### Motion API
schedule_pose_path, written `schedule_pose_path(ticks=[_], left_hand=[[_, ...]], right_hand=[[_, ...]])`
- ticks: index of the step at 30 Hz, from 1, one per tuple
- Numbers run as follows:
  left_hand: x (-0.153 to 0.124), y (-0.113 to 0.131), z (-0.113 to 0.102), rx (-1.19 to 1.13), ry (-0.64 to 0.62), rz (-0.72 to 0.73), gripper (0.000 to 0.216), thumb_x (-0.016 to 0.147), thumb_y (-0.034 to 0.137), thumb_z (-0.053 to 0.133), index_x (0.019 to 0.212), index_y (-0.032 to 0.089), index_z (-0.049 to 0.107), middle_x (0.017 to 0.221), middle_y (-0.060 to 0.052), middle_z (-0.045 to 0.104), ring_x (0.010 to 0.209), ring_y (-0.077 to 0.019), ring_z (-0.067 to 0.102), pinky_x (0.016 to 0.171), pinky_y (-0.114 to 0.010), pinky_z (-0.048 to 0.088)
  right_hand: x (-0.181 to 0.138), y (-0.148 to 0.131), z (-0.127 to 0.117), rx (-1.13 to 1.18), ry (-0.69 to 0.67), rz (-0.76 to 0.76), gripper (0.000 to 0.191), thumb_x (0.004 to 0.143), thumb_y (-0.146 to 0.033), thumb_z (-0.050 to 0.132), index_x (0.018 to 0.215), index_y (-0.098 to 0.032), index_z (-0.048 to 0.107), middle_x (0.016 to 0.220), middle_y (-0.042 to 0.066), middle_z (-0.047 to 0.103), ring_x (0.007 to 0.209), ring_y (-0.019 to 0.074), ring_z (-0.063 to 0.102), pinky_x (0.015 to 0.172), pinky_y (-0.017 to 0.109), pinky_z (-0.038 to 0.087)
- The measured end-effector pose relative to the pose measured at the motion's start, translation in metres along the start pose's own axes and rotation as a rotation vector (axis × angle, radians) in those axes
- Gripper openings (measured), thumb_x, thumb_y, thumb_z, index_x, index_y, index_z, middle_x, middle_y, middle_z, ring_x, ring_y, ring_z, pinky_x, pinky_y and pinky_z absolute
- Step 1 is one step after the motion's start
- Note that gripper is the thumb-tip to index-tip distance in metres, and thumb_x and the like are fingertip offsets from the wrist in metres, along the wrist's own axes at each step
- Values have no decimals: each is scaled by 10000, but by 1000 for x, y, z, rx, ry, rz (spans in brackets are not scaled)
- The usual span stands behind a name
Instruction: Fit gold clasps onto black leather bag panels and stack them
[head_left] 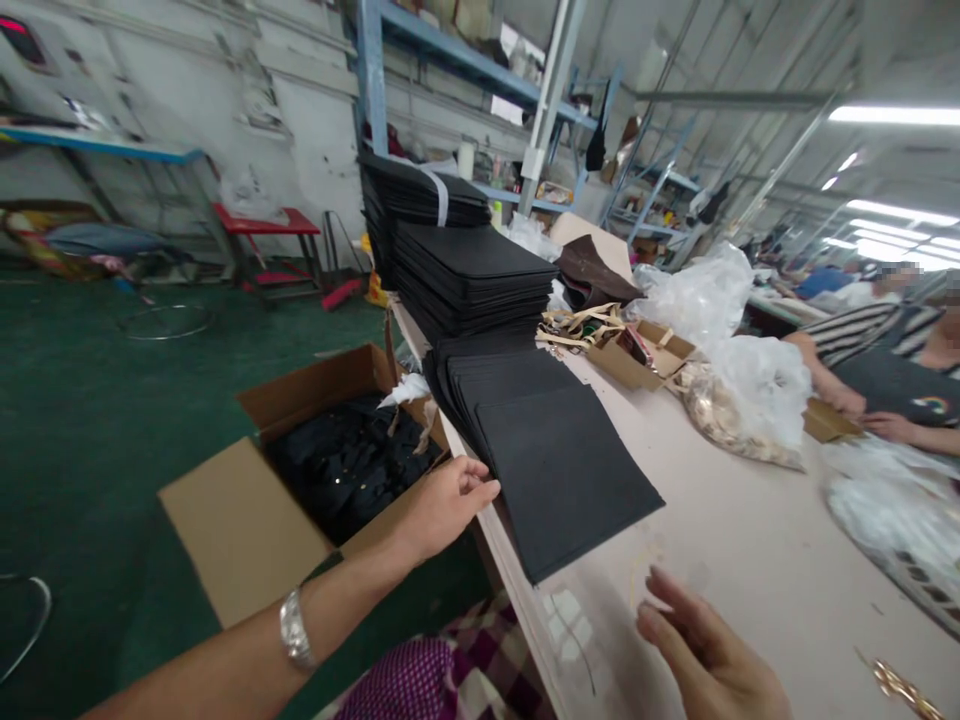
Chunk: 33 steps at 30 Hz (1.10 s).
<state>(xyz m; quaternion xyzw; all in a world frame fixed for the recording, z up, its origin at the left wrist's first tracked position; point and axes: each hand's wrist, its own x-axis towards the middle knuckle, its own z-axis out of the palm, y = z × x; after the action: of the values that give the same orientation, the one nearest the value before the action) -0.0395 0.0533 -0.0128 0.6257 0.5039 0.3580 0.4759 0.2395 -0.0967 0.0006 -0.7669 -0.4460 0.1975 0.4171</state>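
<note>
Clock directions are taken from the centre of my remote view. The largest item I record is the pale tabletop (pixel 720 540), extending toward four o'clock. At eight o'clock, beside its edge and below it, stands an open carton (pixel 244 520) containing loose black pieces (pixel 352 465). Toward twelve o'clock, on the tabletop, I note the tall stack of black panels (pixel 480 255), its sheets squared in thick layers; I judge it heavy as a block and liable to slide if pushed from one side. From its foot a fanned row (pixel 506 360) of the same panels overlaps toward me. The front panel (pixel 570 470) lies flat at the near end of this row, between four and five o'clock, its left edge near the tabletop's border. I assess a single panel as light, thin and moderately stiff, likely to flex when held at one corner, with a smooth matt face that could slip over its neighbours; breakage looks unlikely, creasing possible. I would take it by the free near corner at six o'clock, with support at the right corner at four. The left hand (pixel 454 500), at six o'clock, rests loosely curled at the panel's left edge; I cannot tell whether it pinches any sheet. The right hand (pixel 709 645), farther out between four and five o'clock, is blurred, thumb and fingers apart, with nothing visibly held. Smallest is a thin dark line (pixel 576 640), possibly thread, toward five o'clock.
</note>
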Motion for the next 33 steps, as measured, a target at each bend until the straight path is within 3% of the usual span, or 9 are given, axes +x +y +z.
schedule_pose_path(ticks=[3, 5, 8, 12, 15, 18, 20, 26, 33], left_hand=[[-5, -4, 7, -144, -29, -49, 396, 829, 451, 576, 1074, 140, 572, 950, -85, 718, 923, -225, 679, 837, -340, 498], [-5, -4, 9, -212, -41, -82, 396, 807, 457, 610, 1054, 148, 586, 971, -83, 716, 914, -212, 672, 808, -310, 494], [-4, -3, 7, -289, -51, -154, 414, 810, 465, 608, 1075, 150, 572, 965, -79, 705, 676, -140, 615, 577, -243, 437], [-8, 2, 2, -371, -85, -240, 430, 801, 487, 637, 1061, 153, 561, 841, -6, 633, 420, -37, 332, 395, -201, 200], [-19, 5, 5, -436, -168, -282, 426, 763, 497, 705, 985, 149, 604, 697, 43, 561, 400, -30, 280, 384, -199, 160], [-35, 3, 18, -513, -265, -340, 461, 693, 511, 780, 933, 142, 645, 667, 19, 589, 433, -58, 389, 386, -194, 203], [-46, 1, 28, -582, -305, -385, 475, 690, 541, 773, 922, 145, 648, 680, 0, 617, 460, -82, 454, 389, -192, 249], [-60, 0, 43, -627, -378, -424, 464, 716, 604, 724, 741, 151, 630, 513, 44, 518, 387, -71, 390, 346, -184, 240], [-64, 6, 44, -615, -390, -410, 494, 739, 633, 690, 679, 149, 609, 489, 46, 499, 367, -71, 390, 324, -182, 260]], right_hand=[[40, -27, 33, -91, -42, -236, 321, 761, -480, 642, 896, -222, 775, 1098, 96, 745, 1005, 281, 696, 918, 400, 545], [60, -42, 58, -126, -69, -357, 296, 829, -430, 547, 867, -213, 744, 1042, 101, 746, 967, 267, 691, 894, 409, 530], [75, -51, 85, -264, -154, -488, 286, 913, -343, 428, 930, -206, 679, 904, 86, 728, 870, 261, 660, 794, 401, 507], [59, -41, 84, -400, -235, -567, 256, 961, -287, 377, 906, -221, 618, 847, 68, 679, 839, 255, 603, 750, 376, 456], [28, -29, 65, -339, -371, -528, 270, 988, -313, 381, 875, -243, 616, 792, 32, 646, 770, 215, 591, 709, 331, 440], [-3, -22, 49, -181, -496, -431, 234, 975, -356, 469, 869, -262, 655, 831, 12, 658, 805, 184, 611, 730, 285, 456], [-14, -21, 44, -64, -490, -304, 203, 942, -395, 545, 879, -260, 683, 868, 12, 674, 844, 181, 624, 751, 266, 472], [-7, -30, 55, 295, -399, 113, 348, 794, -495, 720, 951, -185, 705, 776, 28, 694, 703, 184, 659, 695, 292, 540], [-1, -44, 63, 326, -434, 96, 289, 773, -442, 741, 841, -162, 719, 673, 13, 661, 614, 147, 605, 599, 255, 489]])
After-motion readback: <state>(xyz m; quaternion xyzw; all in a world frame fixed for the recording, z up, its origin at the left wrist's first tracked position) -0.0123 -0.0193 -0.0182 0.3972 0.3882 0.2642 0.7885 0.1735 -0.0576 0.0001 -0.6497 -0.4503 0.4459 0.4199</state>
